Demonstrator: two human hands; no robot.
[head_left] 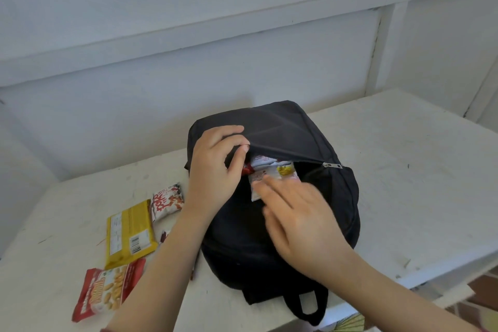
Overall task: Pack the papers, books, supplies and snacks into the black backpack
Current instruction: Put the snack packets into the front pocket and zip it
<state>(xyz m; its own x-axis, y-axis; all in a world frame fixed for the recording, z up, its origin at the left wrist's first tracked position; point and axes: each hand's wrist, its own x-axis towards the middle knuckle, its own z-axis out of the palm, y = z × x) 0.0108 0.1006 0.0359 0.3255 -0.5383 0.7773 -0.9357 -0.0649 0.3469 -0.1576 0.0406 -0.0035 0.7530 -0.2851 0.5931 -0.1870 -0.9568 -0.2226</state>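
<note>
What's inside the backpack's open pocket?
A white packet with yellow print, a red packet and a second white packet behind. The flap, held by the left hand, and the right hand cover anything deeper.

Just left of my left hand (213,172), below its fingers, the white packet (167,201) carries big red letters turned sideways. I can make out "POP" and nothing more. Further down from those fingers, the yellow packet (130,232) shows a barcode (136,244) on a white patch and a pale panel of small print, too fine to read. The red packet (105,292), lowest of the three, has large white lettering along its length, which I cannot read. The small packet (269,176) under my right hand's fingertips (265,188) has tiny blurred print.
</note>
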